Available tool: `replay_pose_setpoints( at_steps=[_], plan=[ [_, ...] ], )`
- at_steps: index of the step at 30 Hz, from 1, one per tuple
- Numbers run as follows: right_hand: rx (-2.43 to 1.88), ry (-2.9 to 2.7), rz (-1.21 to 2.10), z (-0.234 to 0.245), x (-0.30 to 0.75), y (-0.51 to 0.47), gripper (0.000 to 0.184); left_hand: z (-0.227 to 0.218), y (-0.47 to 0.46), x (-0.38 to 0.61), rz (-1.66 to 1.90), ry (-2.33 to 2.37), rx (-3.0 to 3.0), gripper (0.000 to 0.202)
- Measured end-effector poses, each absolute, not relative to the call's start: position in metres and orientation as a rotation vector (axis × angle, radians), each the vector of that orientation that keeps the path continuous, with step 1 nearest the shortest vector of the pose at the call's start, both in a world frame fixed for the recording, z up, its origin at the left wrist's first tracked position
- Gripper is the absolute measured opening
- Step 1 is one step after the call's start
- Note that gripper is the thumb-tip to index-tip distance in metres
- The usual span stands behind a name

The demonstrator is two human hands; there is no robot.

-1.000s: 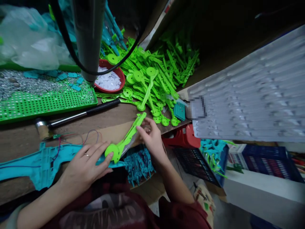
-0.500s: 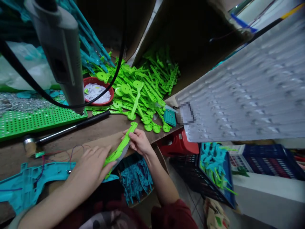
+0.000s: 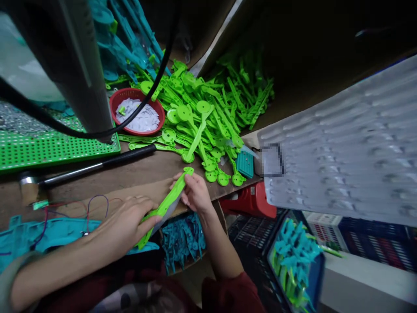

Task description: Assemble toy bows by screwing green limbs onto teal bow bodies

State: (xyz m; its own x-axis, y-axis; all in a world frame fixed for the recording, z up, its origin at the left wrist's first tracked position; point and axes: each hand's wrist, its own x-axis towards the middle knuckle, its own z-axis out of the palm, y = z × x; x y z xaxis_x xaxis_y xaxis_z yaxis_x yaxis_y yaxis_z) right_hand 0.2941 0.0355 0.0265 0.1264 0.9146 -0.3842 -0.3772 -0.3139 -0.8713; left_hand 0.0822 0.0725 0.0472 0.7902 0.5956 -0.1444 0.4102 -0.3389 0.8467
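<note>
Between my two hands, tilted above the table's near edge, is a long lime-green plastic part (image 3: 171,198) with a greyish strip along its lower right side. My left hand (image 3: 135,224) is closed around its lower end, thumb across the face. My right hand (image 3: 194,191) pinches the upper end. Beneath my left forearm lies a larger teal plastic part (image 3: 70,228) with thin red and purple wires. Just beyond my hands a heap of similar green parts (image 3: 202,126) spreads over the table.
A hammer (image 3: 97,167) lies left of the heap, near a red basket (image 3: 161,126) of white pieces and a green perforated tray (image 3: 58,150). A grey tool hangs upper left (image 3: 84,65) with a black cable. Crates of teal and green parts (image 3: 293,256) stand lower right.
The view has shifted, so the crates sit lower and the basket looks nearer. Both hands keep hold of the green part, which has barely moved.
</note>
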Motion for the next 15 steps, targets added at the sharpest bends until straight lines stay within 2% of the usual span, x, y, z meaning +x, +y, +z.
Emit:
replay_pose_setpoints(
  at_steps=[5,15],
  plan=[
    [-1.323,-0.632,1.335,0.024,0.292,0.035,0.043,0.044,0.078,0.076,0.139,0.716,2.042,0.022],
    [-1.248,-0.598,1.305,0.023,0.285,0.036,0.037,0.035,0.072,0.073,0.301,0.726,2.139,0.025]
  ],
)
